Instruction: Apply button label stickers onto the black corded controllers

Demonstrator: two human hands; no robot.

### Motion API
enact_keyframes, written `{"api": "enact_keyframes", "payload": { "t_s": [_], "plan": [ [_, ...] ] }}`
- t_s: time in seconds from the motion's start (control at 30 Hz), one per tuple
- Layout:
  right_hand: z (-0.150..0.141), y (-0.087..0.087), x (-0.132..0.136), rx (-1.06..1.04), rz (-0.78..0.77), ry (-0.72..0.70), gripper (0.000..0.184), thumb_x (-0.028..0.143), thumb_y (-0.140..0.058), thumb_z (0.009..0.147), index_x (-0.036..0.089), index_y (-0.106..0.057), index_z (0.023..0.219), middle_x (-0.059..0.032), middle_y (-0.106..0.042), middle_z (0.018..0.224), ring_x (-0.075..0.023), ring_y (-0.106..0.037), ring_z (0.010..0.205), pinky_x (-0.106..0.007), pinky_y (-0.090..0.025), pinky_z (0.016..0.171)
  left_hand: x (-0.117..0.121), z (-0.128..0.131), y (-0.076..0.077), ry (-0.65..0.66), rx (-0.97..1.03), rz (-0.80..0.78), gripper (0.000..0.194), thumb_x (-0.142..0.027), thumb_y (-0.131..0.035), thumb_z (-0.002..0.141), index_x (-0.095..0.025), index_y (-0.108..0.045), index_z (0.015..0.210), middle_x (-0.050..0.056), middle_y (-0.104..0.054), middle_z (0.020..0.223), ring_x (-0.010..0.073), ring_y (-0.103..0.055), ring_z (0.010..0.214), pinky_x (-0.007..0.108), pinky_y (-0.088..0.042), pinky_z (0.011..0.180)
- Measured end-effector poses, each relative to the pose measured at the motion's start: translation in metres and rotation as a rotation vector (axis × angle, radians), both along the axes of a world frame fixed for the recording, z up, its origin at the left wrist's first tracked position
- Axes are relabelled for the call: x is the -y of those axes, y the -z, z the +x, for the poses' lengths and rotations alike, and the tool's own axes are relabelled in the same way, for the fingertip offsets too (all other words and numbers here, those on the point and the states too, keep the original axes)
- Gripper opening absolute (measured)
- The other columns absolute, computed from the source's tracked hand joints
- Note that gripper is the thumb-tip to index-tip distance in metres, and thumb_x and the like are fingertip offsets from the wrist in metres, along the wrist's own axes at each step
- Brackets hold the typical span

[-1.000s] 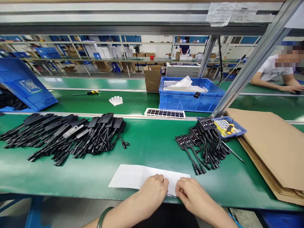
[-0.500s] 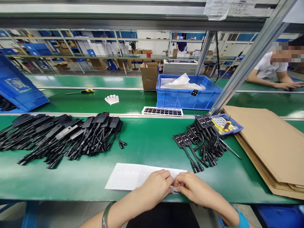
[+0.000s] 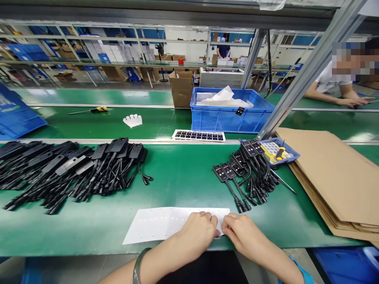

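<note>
A long white sheet [image 3: 154, 223] with small dots along its edges lies at the front of the green bench. My left hand [image 3: 201, 228] is closed on the sheet's right part, fingers curled under and partly hidden. Just beside it my right hand [image 3: 241, 230] pinches the sheet's right end near the front corner. Beyond my right hand are several black controllers with short cables [image 3: 250, 169], their faces labelled. To the left lies a big heap of black cabled controllers [image 3: 77, 165], mostly without visible labels.
A strip of black labels [image 3: 198, 135] lies before a blue crate [image 3: 231, 118] holding white paper. A small blue tray [image 3: 291, 154] and brown cardboard sheets [image 3: 334, 173] sit right. Farther back are a white glove [image 3: 132, 120], a screwdriver [image 3: 99, 109] and a co-worker [image 3: 334, 86].
My right hand has moved slightly right, away from my left hand, so the gap between them is wider. The white sheet has turned a little, and the whole view has shifted slightly.
</note>
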State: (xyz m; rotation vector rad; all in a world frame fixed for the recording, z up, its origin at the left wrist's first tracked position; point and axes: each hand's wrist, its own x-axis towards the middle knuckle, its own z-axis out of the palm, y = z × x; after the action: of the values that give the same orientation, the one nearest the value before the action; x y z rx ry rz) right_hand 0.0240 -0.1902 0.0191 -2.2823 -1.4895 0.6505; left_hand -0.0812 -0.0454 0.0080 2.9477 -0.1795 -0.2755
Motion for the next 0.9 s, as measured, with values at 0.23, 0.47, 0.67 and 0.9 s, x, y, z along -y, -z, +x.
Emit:
{"api": "enact_keyframes", "payload": {
  "t_s": [0.23,0.47,0.67,0.9],
  "plan": [
    [0.010,-0.008,-0.005,-0.092,-0.091,-0.126,0.018,0.008,-0.055,0.074,0.020,-0.061,0.063,0.0036,-0.060,0.059,-0.0123,-0.054,0.061,-0.022,-0.031,0.061,0.000,-0.004,0.003,0.089,0.019,0.000,0.016,-0.028,-0.055,0.088,-0.013,-0.056,0.091,0.010,-0.064,0.082,0.0260,-0.062,0.075,0.033,-0.047,0.063],
    [0.003,-0.004,-0.001,0.081,-0.050,-0.049,0.021,0.008,-0.044,0.086,0.018,-0.055,0.070,-0.0016,-0.060,0.072,-0.0147,-0.055,0.066,-0.025,-0.029,0.058,-0.005,-0.002,0.007,0.167,0.002,-0.049,0.018,-0.005,-0.054,0.077,-0.015,-0.049,0.092,0.008,-0.062,0.085,0.0238,-0.061,0.074,0.032,-0.048,0.064],
    [0.008,-0.008,0.000,0.098,-0.053,-0.093,0.019,0.009,-0.043,0.088,0.018,-0.053,0.074,-0.0014,-0.059,0.072,-0.0153,-0.054,0.064,-0.027,-0.028,0.057,-0.009,-0.001,0.000,0.127,-0.039,-0.062,0.031,0.002,-0.047,0.070,-0.016,-0.045,0.096,0.007,-0.063,0.085,0.0222,-0.061,0.072,0.031,-0.047,0.064],
    [0.005,-0.009,-0.008,0.027,-0.023,-0.114,0.011,0.014,-0.045,0.090,0.018,-0.054,0.085,-0.0047,-0.062,0.087,-0.0182,-0.057,0.076,-0.026,-0.033,0.062,-0.010,0.001,-0.006,-0.032,-0.055,-0.241,0.013,-0.016,-0.038,0.092,-0.017,-0.050,0.096,0.004,-0.066,0.081,0.0198,-0.061,0.067,0.027,-0.040,0.059]
  ]
}}
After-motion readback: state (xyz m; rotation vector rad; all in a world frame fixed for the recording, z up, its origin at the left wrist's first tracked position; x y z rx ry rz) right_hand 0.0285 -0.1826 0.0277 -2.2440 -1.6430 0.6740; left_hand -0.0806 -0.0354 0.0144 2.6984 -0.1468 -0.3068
